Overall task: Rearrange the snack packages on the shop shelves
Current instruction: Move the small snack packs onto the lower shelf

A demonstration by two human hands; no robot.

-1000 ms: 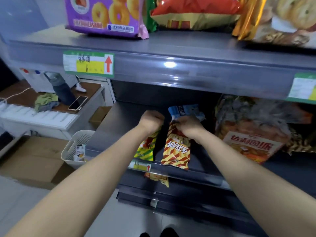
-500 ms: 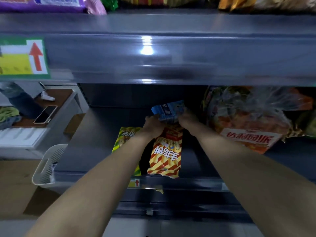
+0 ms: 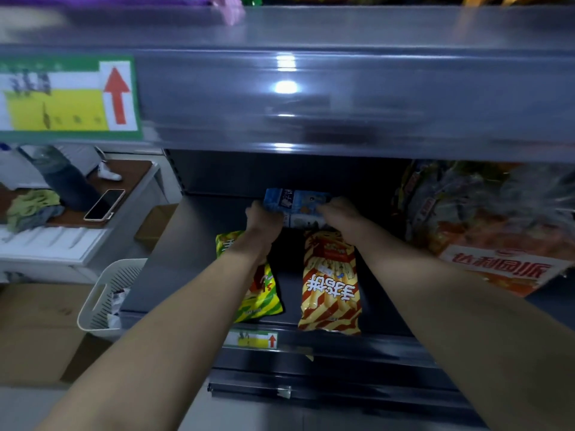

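Left grip (image 3: 264, 217) and right grip (image 3: 337, 213) are pinching the blue pack (image 3: 298, 203) by its ends, long axis lying crosswise between them, deep on the shelf (image 3: 193, 244) behind the red pack (image 3: 329, 284).

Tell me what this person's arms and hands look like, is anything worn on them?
The left forearm and right forearm are bare all the way into the frame: no sleeves, watch or bracelet show. The left hand and right hand are ungloved. No rings show on the backs of the hands, but most of the fingers are hidden.
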